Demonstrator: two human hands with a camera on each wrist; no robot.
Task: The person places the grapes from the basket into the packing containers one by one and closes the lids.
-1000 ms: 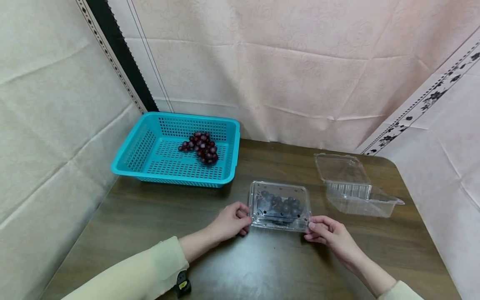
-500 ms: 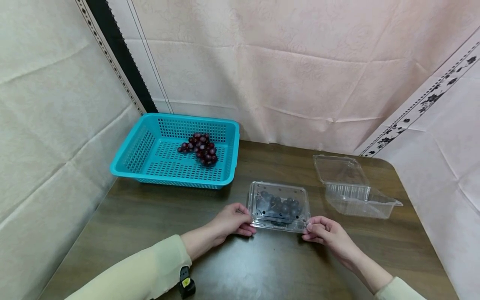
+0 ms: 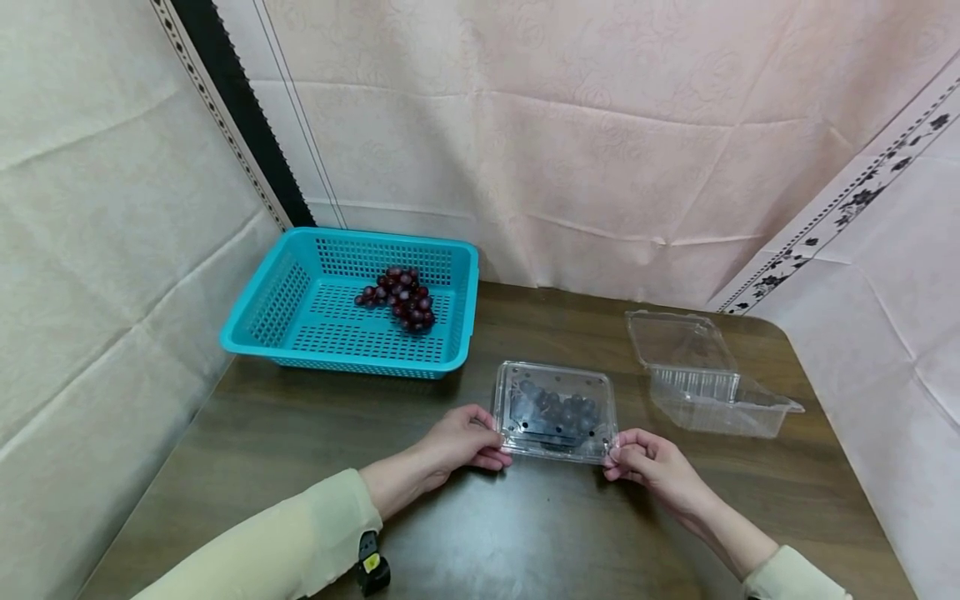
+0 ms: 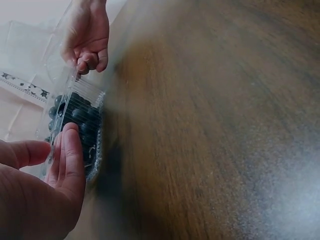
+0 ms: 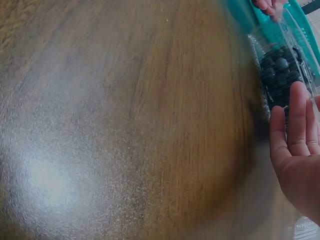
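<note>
while a blue basket (image 3: 345,357) bearing a bunch of red grapes (image 3: 407,302) sits at the back left of the wooden table (image 3: 487,533), the left hand (image 3: 461,440) pinches the near left corner of a lidded clear box (image 3: 558,369) (dark grapes (image 3: 558,412) show through it). at its near right corner, the right hand (image 3: 652,467) pinches the rim between thumb and fingers, and further right, towards the back, stands a second clear container (image 3: 720,414), its lid (image 3: 678,340) raised.

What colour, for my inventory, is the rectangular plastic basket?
The basket is turquoise, clearest in the head view.
</note>
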